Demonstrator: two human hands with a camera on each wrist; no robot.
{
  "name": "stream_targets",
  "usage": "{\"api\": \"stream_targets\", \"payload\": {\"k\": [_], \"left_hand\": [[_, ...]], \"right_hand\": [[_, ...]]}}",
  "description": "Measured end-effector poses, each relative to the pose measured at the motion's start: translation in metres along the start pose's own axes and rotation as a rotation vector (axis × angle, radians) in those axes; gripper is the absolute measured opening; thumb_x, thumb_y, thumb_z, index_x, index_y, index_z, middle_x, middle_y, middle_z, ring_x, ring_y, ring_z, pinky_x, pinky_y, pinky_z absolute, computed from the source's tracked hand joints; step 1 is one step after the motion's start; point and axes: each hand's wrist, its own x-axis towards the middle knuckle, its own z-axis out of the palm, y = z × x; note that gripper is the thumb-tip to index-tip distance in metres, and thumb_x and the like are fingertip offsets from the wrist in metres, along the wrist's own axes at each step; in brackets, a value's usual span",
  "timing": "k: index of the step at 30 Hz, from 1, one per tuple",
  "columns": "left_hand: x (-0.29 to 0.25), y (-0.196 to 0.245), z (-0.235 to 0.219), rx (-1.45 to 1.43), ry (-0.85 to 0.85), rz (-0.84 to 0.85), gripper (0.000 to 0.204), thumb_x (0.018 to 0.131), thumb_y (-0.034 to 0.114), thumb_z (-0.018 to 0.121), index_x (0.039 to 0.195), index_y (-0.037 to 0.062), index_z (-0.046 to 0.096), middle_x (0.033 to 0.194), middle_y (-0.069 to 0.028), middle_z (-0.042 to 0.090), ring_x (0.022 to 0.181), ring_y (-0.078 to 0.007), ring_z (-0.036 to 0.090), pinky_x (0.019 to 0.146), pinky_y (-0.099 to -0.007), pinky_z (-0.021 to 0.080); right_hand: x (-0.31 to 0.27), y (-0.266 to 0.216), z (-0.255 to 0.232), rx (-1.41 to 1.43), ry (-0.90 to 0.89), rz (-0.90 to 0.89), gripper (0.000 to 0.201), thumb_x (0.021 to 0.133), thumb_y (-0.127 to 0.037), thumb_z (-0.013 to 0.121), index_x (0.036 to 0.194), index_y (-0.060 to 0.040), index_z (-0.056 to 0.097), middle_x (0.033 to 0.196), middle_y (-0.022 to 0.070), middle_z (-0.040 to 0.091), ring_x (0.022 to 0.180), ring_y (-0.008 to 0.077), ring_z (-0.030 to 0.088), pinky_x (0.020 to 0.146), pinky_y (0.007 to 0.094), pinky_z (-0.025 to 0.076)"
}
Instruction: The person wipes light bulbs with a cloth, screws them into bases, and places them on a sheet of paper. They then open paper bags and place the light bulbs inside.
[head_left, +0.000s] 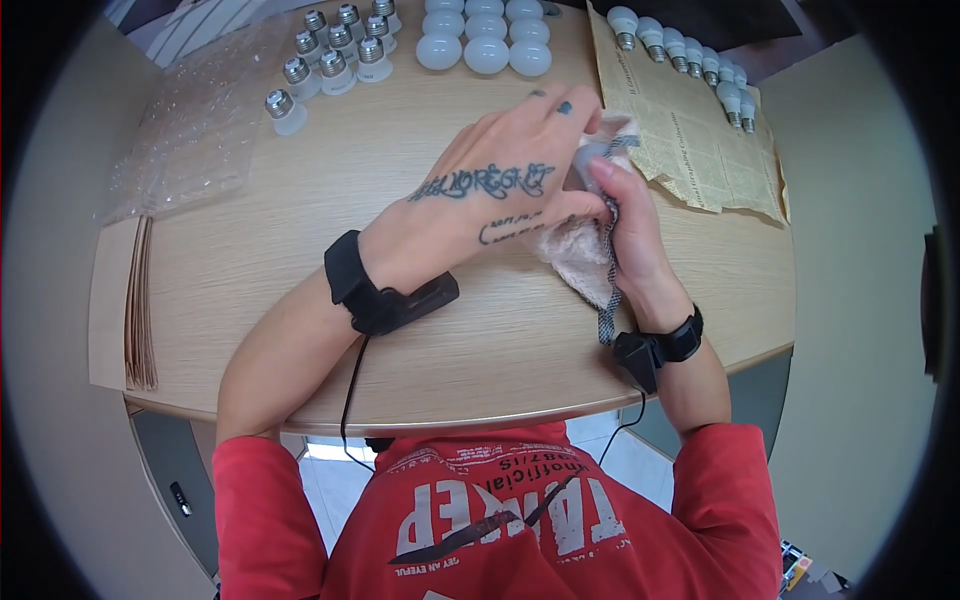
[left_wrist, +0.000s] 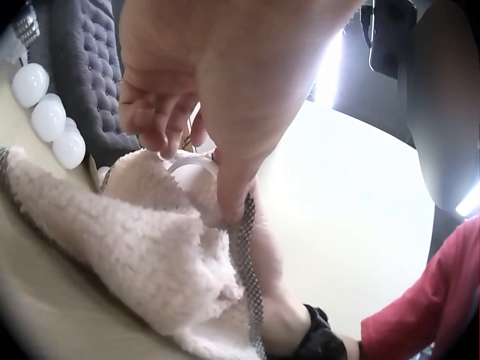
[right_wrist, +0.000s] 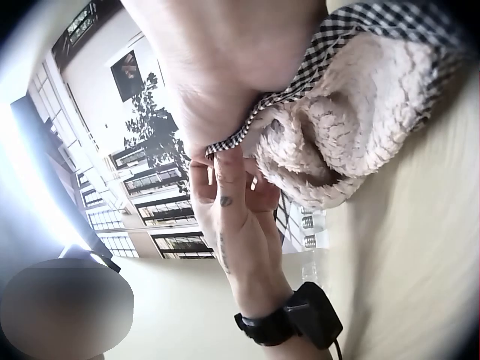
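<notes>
A pale pink fleece cloth (head_left: 580, 255) with a checked edge hangs between the two hands, above the table. Part of a whitish rounded bulb (head_left: 590, 160) shows in its folds; in the left wrist view the bulb (left_wrist: 193, 178) lies against the fleece (left_wrist: 165, 247). The left hand (head_left: 490, 180) reaches over from the left, fingers curled, thumb on the cloth. On the right side, the right hand (head_left: 635, 220) grips cloth and bulb, its thumb on top. In the right wrist view the left hand (right_wrist: 247, 217) touches the checked edge beside the right hand (right_wrist: 232, 67).
Several bulbs (head_left: 333, 70) stand base up at the back left, beside rows of white round bulbs (head_left: 486, 54). More bulbs (head_left: 655, 38) lie on printed brown paper (head_left: 690, 150) at the back right. Bubble wrap (head_left: 195, 130) and folded brown paper (head_left: 120, 300) lie at the left.
</notes>
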Motion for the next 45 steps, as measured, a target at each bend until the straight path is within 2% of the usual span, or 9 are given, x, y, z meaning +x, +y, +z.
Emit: {"api": "stream_targets", "payload": {"k": [1, 7, 12, 16, 21, 30, 34, 40, 45], "left_hand": [[0.001, 0.0, 0.001, 0.002, 0.067, 0.018, 0.05, 0.073, 0.03, 0.083, 0.11, 0.0068, 0.057, 0.076, -0.0076, 0.059, 0.077, -0.0282, 0.062, 0.071, -0.0369, 0.049], [-0.001, 0.015, 0.0, -0.334, -0.125, -0.382, 0.029, 0.081, 0.034, 0.079, 0.083, 0.0065, 0.07, 0.07, 0.0023, 0.044, 0.067, -0.0113, 0.044, 0.062, -0.028, 0.037], [-0.003, 0.017, 0.001, -0.503, -0.168, -0.509, 0.026, 0.085, 0.03, 0.076, 0.093, 0.0058, 0.075, 0.07, 0.005, 0.046, 0.064, -0.007, 0.043, 0.06, -0.0249, 0.036], [-0.004, 0.015, 0.001, -0.66, -0.19, -0.633, 0.026, 0.086, 0.027, 0.075, 0.096, 0.0039, 0.075, 0.07, 0.0063, 0.046, 0.063, -0.0058, 0.042, 0.059, -0.0238, 0.035], [-0.005, 0.01, 0.005, -0.507, -0.156, -0.48, 0.024, 0.086, 0.026, 0.075, 0.096, 0.0047, 0.075, 0.069, 0.0054, 0.045, 0.064, -0.0062, 0.042, 0.059, -0.0241, 0.035], [-0.012, 0.012, 0.013, -0.393, -0.152, -0.251, 0.018, 0.083, 0.023, 0.076, 0.09, 0.0068, 0.074, 0.077, -0.0014, 0.05, 0.069, -0.0138, 0.047, 0.063, -0.03, 0.038], [-0.012, 0.005, 0.02, -0.342, -0.063, -0.109, 0.019, 0.082, 0.024, 0.076, 0.088, 0.0055, 0.074, 0.075, -0.0033, 0.049, 0.068, -0.0155, 0.046, 0.063, -0.0314, 0.038], [-0.005, 0.017, 0.01, -0.363, -0.101, -0.22, 0.019, 0.083, 0.023, 0.075, 0.088, 0.0051, 0.074, 0.075, -0.0037, 0.05, 0.068, -0.0166, 0.048, 0.062, -0.0321, 0.038], [-0.01, 0.006, 0.013, -0.348, -0.089, -0.171, 0.018, 0.083, 0.022, 0.075, 0.089, 0.0058, 0.075, 0.074, -0.0034, 0.049, 0.067, -0.0166, 0.048, 0.062, -0.0323, 0.038]], "right_hand": [[0.002, 0.001, -0.003, 0.041, 0.023, -0.001, 0.036, 0.097, -0.027, 0.054, 0.12, 0.0, 0.056, 0.108, 0.0077, 0.064, 0.097, 0.0129, 0.062, 0.085, 0.0281, 0.05], [0.007, 0.001, -0.007, 0.207, 0.21, 0.017, 0.034, 0.097, -0.033, 0.052, 0.11, -0.0026, 0.059, 0.1, 0.0084, 0.064, 0.091, 0.0149, 0.064, 0.081, 0.0297, 0.051], [0.004, -0.008, 0.008, 0.156, 0.313, -0.03, 0.037, 0.099, -0.036, 0.051, 0.112, -0.0021, 0.059, 0.102, 0.0091, 0.065, 0.092, 0.0153, 0.064, 0.082, 0.0296, 0.051], [0.006, -0.003, 0.002, 0.091, 0.156, -0.037, 0.034, 0.1, -0.033, 0.052, 0.113, -0.0016, 0.059, 0.103, 0.008, 0.065, 0.094, 0.0139, 0.064, 0.083, 0.0289, 0.051], [0.008, -0.002, -0.002, -0.059, -0.045, -0.031, 0.032, 0.1, -0.031, 0.055, 0.11, -0.0019, 0.061, 0.099, 0.0064, 0.066, 0.092, 0.0121, 0.063, 0.082, 0.0269, 0.049], [0.01, 0.002, -0.006, 0.02, 0.222, 0.013, 0.028, 0.098, -0.031, 0.058, 0.105, -0.0041, 0.062, 0.095, 0.0046, 0.065, 0.087, 0.0092, 0.062, 0.076, 0.0248, 0.049], [0.005, -0.003, -0.002, -0.013, 0.071, -0.019, 0.029, 0.098, -0.033, 0.057, 0.104, -0.0046, 0.061, 0.093, 0.0038, 0.065, 0.084, 0.0083, 0.061, 0.073, 0.0236, 0.049], [0.005, 0.001, -0.006, 0.009, 0.103, 0.01, 0.028, 0.099, -0.033, 0.055, 0.1, -0.0047, 0.061, 0.092, 0.0036, 0.065, 0.08, 0.0084, 0.061, 0.072, 0.0237, 0.049], [0.005, 0.001, 0.002, 0.044, 0.089, -0.019, 0.028, 0.099, -0.032, 0.054, 0.099, -0.005, 0.061, 0.09, 0.0021, 0.063, 0.081, 0.0081, 0.06, 0.071, 0.0237, 0.049]]}}
